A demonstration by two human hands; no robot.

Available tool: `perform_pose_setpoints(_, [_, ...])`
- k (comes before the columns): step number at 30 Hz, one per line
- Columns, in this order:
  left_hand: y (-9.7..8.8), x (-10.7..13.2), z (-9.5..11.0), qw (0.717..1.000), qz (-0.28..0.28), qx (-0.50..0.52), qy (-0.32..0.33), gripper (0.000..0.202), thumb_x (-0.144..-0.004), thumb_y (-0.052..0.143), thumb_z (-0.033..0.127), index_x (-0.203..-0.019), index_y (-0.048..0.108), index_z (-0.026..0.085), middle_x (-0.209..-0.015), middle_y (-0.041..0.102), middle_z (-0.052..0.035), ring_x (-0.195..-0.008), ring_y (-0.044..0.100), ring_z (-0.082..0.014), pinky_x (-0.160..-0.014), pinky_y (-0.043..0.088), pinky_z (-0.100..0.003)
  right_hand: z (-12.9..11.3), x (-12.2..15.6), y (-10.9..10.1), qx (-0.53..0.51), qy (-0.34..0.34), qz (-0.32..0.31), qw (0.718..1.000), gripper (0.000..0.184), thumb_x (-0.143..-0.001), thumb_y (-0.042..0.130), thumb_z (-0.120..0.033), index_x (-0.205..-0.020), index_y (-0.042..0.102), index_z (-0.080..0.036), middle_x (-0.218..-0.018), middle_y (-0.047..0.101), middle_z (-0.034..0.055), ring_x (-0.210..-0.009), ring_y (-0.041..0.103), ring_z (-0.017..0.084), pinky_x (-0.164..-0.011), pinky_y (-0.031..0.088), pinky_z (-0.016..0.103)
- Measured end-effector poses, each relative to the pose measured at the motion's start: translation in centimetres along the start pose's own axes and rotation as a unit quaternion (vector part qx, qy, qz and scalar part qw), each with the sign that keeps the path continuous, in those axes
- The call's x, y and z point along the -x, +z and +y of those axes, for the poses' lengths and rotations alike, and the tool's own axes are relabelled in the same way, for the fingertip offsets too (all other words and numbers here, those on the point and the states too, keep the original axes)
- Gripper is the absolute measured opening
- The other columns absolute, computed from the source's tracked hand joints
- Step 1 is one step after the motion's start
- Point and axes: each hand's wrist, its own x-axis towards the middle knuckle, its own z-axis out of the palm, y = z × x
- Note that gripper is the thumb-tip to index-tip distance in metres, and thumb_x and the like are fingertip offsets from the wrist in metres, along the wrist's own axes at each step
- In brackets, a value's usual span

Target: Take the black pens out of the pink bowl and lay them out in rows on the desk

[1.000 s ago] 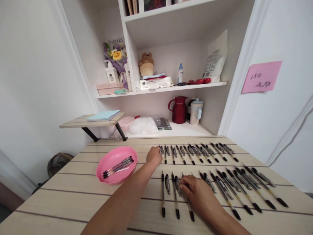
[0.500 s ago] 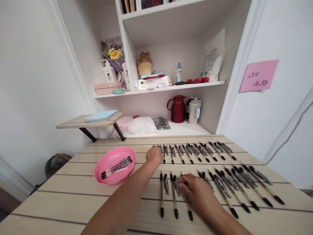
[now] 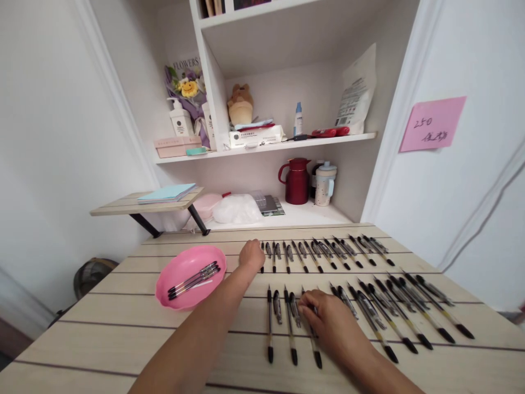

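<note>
Uncapped black pens lie in two rows, tips away from me, with short clear-and-black caps beside them. At the left end of the back row is my left hand (image 3: 251, 255), closed, its fingertips hidden behind the knuckles. The end pen (image 3: 262, 258) lies right by it. Over the front row, my right hand (image 3: 328, 316) is closed with thumb and forefinger together; what they pinch is hidden. Partly under this hand lies a pen (image 3: 318, 357), its dark end showing. Just left of the fingers are a cap (image 3: 294, 310) and another pen (image 3: 292, 342).
A pink bowl (image 3: 164, 279) holds several pens and a white stick. Behind it, a small raised shelf (image 3: 110, 207) carries blue paper. At the back stand a red jug (image 3: 297, 181) and a pale lidded cup (image 3: 325, 186). A pink note (image 3: 432, 125) is on the wall.
My left hand has drawn slightly left, so the end pen of the back row now shows beside it. My right hand stays almost in place. The view has shifted a little.
</note>
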Motion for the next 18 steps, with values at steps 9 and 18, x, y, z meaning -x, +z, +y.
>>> perform_pose_setpoints(9, [0.9,-0.8,0.5,1.000,-0.022,0.017,0.003,0.024,-0.077,0.046,0.018,-0.096,0.061,0.018,-0.102,0.062,-0.0107,-0.097,0.055,-0.0181,-0.077,0.041,-0.024,0.1,0.1,0.0,-0.007,0.003,-0.001,1.000,0.020,-0.076,0.041,-0.024,-0.069,0.059,-0.021,-0.074,0.063,0.0023,-0.070,0.056,0.015,-0.066,0.036,0.025])
perform_pose_setpoints(18, [1.2,-0.9,0.8,0.999,-0.021,0.022,0.013,0.025,-0.078,0.045,0.020,-0.096,0.061,0.018,-0.102,0.062,-0.0107,-0.095,0.056,-0.0189,-0.075,0.042,-0.025,0.2,0.0,0.1,-0.005,0.003,-0.004,1.000,0.018,-0.076,0.042,-0.023,-0.068,0.058,-0.021,-0.073,0.062,0.0024,-0.070,0.055,0.015,-0.067,0.036,0.025])
